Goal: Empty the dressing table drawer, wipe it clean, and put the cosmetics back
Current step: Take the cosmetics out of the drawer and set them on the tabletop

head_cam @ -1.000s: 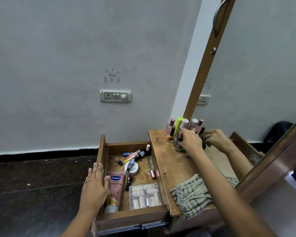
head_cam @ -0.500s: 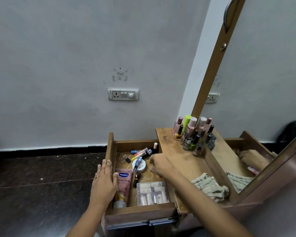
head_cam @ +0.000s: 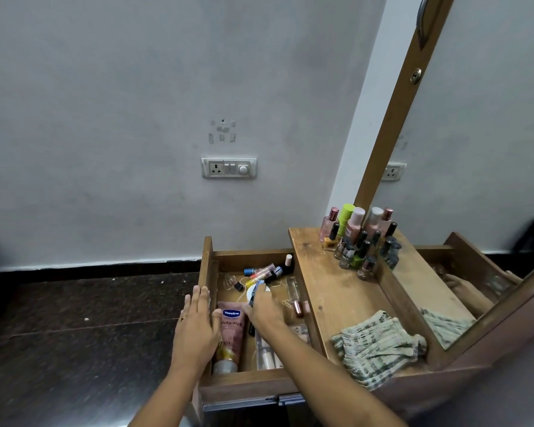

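Observation:
The wooden drawer (head_cam: 208, 266) is pulled out and holds several cosmetics. A pink Vaseline tube (head_cam: 232, 332) lies at its left and a clear case (head_cam: 267, 354) at the front. Small tubes (head_cam: 264, 271) are heaped at the back. My left hand (head_cam: 198, 328) rests flat on the drawer's left wall, fingers straight. My right hand (head_cam: 265, 309) is down inside the drawer, its fingers over a blue-capped tube (head_cam: 258, 286) and a white round jar (head_cam: 249, 292). Its grip is hidden.
On the tabletop (head_cam: 330, 291) a checked cloth (head_cam: 376, 343) lies crumpled at the front. A group of nail polish and spray bottles (head_cam: 352, 238) stands at the back against the mirror (head_cam: 475, 149). A wall socket (head_cam: 228, 167) is above; dark floor (head_cam: 74, 334) lies to the left.
My right hand left the bottles on the tabletop, crossed left and went down into the drawer onto the small items. My left hand stayed on the drawer wall.

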Action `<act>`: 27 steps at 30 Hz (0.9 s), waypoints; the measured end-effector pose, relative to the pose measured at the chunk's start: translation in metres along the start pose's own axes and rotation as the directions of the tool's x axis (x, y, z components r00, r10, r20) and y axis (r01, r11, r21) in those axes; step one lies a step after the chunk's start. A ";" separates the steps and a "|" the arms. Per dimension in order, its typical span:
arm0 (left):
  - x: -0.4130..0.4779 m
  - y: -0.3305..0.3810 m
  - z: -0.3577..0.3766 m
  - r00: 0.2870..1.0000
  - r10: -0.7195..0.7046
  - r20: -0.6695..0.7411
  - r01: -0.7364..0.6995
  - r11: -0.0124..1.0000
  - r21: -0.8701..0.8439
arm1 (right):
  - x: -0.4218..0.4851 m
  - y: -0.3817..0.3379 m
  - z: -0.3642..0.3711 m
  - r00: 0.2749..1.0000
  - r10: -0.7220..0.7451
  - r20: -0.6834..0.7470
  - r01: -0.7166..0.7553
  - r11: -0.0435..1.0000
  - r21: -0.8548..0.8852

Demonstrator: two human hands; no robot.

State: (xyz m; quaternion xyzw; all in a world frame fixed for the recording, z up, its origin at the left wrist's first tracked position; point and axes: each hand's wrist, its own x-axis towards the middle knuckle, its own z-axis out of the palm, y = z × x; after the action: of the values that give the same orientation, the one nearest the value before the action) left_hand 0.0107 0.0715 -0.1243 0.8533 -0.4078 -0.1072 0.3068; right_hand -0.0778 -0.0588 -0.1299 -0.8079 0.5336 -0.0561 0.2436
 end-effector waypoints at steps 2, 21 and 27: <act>0.000 0.000 0.000 1.000 -0.004 -0.003 0.004 1.000 -0.003 | 0.002 -0.002 -0.002 1.000 0.010 -0.016 -0.011 1.000 -0.029; 0.001 0.001 -0.001 1.000 -0.012 0.008 0.012 1.000 0.020 | 0.085 -0.015 -0.197 0.996 -0.055 -0.069 0.040 0.979 -0.200; 0.001 0.002 -0.001 1.000 -0.018 0.006 0.017 1.000 0.022 | 0.106 -0.010 -0.208 0.977 -0.104 -0.186 0.033 0.935 -0.353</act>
State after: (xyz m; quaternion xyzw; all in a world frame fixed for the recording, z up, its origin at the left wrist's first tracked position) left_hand 0.0108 0.0700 -0.1228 0.8597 -0.4025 -0.1082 0.2953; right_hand -0.0976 -0.2192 0.0388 -0.8465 0.5284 -0.0512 0.0395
